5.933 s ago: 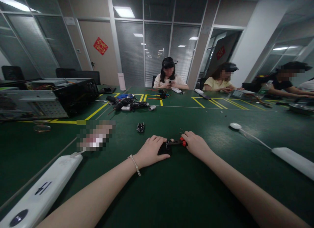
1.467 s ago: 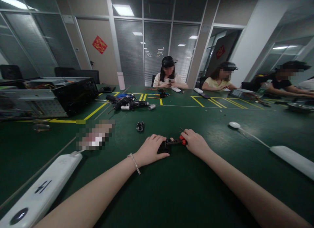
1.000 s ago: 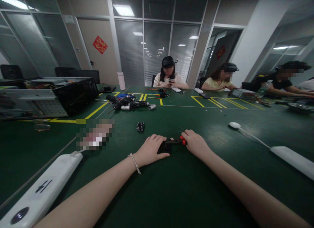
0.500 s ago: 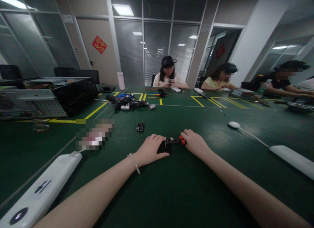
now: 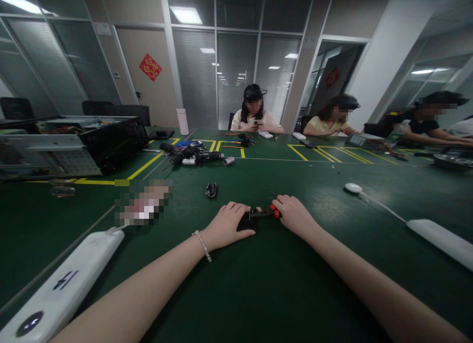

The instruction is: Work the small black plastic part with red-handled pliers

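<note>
My left hand (image 5: pixel 229 225) is closed round a small black block-shaped part (image 5: pixel 248 222) on the green tabletop, thumb along its near side and fingers over its far side. From the right, my right hand (image 5: pixel 295 213) grips pliers (image 5: pixel 265 213) by their red handles. The dark jaws reach to the part's right side, close to my left fingertips; whether they pinch anything is too small to tell. A thin dark wire (image 5: pixel 272 194) sticks up beside my right fingers. Farther off lies a small black and silver part (image 5: pixel 211 190).
An opened computer case (image 5: pixel 74 146) stands at the left. Black power drills and cables (image 5: pixel 192 154) lie in a heap beyond my hands. A white power bank (image 5: pixel 62 289) rests at the left, a white device with a cable (image 5: pixel 443 242) at the right. Several people sit across the table.
Both hands, the black part and the pliers keep nearly the same place throughout. Across the table, the person in yellow has shifted their head and hands slightly.
</note>
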Demonstrator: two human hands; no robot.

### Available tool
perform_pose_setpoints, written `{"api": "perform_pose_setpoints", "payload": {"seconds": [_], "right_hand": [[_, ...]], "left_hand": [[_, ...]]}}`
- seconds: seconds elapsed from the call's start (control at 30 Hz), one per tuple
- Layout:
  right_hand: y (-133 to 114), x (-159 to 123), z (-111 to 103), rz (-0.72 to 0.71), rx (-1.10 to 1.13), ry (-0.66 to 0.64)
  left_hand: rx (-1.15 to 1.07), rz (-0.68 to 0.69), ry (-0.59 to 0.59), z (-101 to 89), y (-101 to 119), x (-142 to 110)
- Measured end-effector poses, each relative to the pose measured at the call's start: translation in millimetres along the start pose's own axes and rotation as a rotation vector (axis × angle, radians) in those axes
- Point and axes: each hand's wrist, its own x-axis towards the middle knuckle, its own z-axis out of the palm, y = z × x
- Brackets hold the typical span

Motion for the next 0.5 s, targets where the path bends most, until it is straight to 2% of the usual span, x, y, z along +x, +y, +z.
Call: {"api": "perform_pose_setpoints", "payload": {"seconds": [0.5], "right_hand": [[-2.7, 0.2, -0.7, 0.010, -0.023, -0.029]], "left_hand": [[0.003, 0.003, 0.013, 0.3, -0.2, 0.0]]}}
